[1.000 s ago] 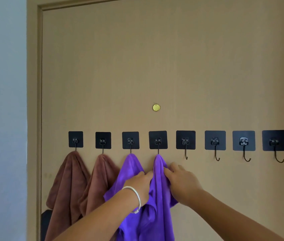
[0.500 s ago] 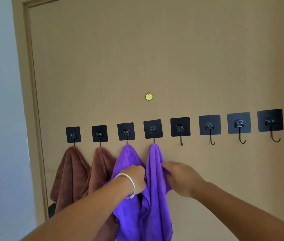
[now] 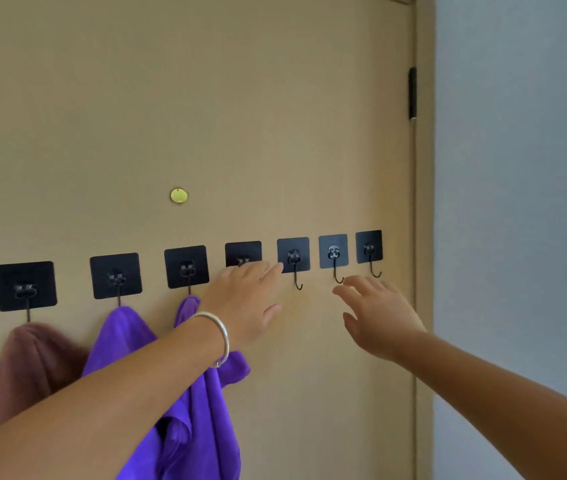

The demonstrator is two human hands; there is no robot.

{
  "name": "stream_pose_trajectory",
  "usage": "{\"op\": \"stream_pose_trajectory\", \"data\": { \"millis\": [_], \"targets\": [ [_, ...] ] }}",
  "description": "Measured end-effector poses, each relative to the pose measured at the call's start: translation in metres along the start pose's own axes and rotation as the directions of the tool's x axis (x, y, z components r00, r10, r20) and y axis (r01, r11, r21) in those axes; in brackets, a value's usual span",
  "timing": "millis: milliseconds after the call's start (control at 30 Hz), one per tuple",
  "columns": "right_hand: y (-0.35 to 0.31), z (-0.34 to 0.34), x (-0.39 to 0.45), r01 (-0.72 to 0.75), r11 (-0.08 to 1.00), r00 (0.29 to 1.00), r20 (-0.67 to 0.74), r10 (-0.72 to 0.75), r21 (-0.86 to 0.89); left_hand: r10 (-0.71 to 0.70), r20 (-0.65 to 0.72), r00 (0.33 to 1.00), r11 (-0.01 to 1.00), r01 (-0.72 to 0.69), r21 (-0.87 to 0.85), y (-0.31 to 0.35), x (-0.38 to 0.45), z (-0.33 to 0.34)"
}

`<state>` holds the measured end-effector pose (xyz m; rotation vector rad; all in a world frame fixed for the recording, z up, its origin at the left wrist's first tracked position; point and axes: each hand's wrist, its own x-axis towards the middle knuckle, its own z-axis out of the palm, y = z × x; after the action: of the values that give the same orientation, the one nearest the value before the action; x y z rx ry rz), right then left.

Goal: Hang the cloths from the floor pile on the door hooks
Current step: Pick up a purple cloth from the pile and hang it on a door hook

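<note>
Both hands released second purple cloth | left hand, right hand: open, empty, right of brass disc | cloth hung; empty hooks remain.

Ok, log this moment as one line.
left hand: open, empty | right hand: open, empty | purple microfibre cloths: hung | black adhesive door hooks: three visibly bare

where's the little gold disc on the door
In the head view, the gold disc sits left of centre on the door, above the row of black hooks, roughly over the hook holding the right-hand purple cloth.
</note>
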<state>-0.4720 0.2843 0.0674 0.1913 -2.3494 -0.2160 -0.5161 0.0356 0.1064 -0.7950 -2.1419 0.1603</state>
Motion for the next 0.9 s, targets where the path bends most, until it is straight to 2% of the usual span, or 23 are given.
{"op": "stream_pose_trajectory", "data": {
  "millis": [167,367,667,900],
  "targets": [
    [0.029,-0.03,-0.037,-0.237,0.967,0.968,0.061,0.243,-0.092,0.074,0.0,0.997,0.989,-0.073,-0.126,0.028,0.012,0.015],
    [0.038,-0.083,-0.097,-0.356,0.89,0.916,0.085,0.393,-0.284,0.198,-0.106,0.974,0.934,-0.221,-0.282,0.075,0.02,0.006],
    [0.026,-0.175,-0.197,-0.521,0.685,0.777,0.05,0.628,-0.509,0.348,-0.23,0.909,0.766,-0.418,-0.489,0.167,0.019,-0.031],
    [0.011,-0.262,-0.285,-0.611,0.488,0.638,-0.022,0.77,-0.623,0.456,-0.332,0.826,0.629,-0.563,-0.536,0.262,0.007,-0.078]
  ]
}}
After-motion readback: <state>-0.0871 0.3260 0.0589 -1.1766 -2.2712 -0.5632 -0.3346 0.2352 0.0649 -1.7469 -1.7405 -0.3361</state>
